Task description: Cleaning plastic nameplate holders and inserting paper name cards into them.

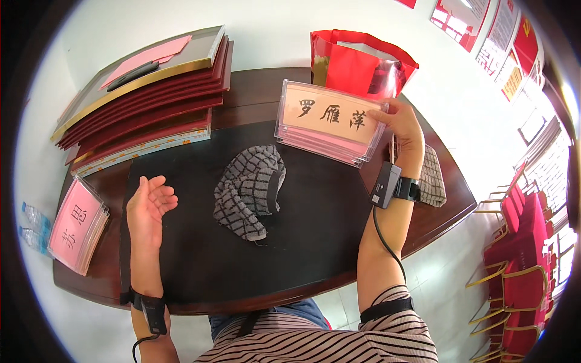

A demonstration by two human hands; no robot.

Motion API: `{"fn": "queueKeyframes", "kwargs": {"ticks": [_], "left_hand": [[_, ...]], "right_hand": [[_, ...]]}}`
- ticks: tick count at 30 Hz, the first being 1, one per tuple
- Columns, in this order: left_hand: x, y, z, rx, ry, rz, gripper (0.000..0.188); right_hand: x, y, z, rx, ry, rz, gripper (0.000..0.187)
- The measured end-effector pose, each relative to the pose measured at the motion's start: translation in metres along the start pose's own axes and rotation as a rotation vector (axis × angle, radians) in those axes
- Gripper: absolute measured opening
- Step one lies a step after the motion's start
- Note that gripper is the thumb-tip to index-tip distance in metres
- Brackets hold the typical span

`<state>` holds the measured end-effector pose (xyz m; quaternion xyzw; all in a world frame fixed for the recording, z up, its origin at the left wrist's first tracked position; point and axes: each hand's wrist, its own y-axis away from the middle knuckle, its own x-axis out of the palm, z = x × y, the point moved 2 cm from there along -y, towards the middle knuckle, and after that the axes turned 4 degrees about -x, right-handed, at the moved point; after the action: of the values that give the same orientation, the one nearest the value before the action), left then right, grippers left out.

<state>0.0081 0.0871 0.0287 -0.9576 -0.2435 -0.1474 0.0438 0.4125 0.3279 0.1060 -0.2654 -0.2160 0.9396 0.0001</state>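
The right hand (404,124) grips a stack of clear name-card holders (330,123) by its right end, tilted above the dark bench (242,260). The left hand (147,209) rests open, palm up — empty — left of a checked cloth (249,189).

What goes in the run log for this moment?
right hand: grips clear nameplate stack | left hand: open, palm up | checkered cloth: on black mat

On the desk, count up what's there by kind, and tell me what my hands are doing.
Stacks of clear name-card holders: 2, one gripped by the right hand, one at the left edge
Checked cloths: 2
Red gift bag: 1
Pile of red folders: 1
Total: 6
Left hand rests open, empty.
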Motion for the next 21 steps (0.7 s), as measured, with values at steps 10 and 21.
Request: {"fn": "queueKeyframes", "kwargs": {"ticks": [10,21], "left_hand": [[0.008,0.009,-0.006,-0.011,-0.058,-0.111,0.042],[-0.045,0.027,-0.044,0.031,-0.277,-0.247,0.028]], "right_hand": [[0.025,-0.008,0.017,-0.069,0.305,0.174,0.058],[0.002,-0.035,-0.003,-0.257,0.022,0.114,0.036]]}}
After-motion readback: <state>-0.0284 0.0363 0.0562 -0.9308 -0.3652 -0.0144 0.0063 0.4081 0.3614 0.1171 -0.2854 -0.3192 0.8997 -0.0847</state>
